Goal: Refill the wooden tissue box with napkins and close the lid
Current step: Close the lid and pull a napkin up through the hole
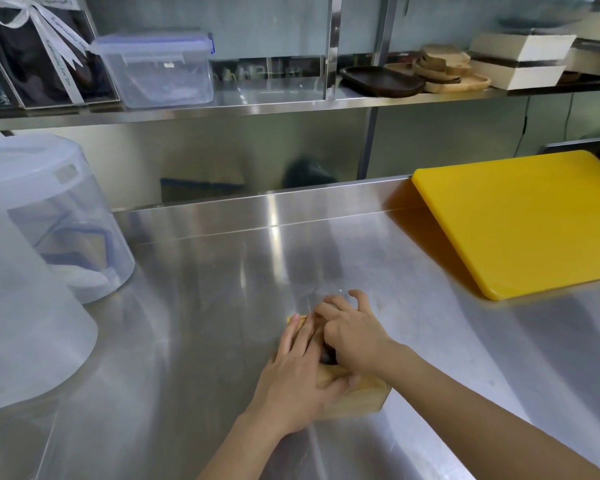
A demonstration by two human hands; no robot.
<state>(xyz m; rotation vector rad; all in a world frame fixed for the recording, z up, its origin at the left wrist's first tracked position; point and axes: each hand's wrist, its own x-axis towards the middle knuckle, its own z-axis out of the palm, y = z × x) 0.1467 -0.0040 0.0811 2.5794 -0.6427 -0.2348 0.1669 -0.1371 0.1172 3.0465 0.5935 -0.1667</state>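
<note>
On wooden tissue box [357,398], both hands.

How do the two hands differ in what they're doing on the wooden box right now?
The left hand lies flat, fingers stretched forward along the top of the wooden box; the right hand is arched, fingers curled downward. The left hand covers the box's near and left part; the right hand sits farther back, toward the far end. Both hands touch the box, which rests on the steel counter, and hide most of its top.
</note>
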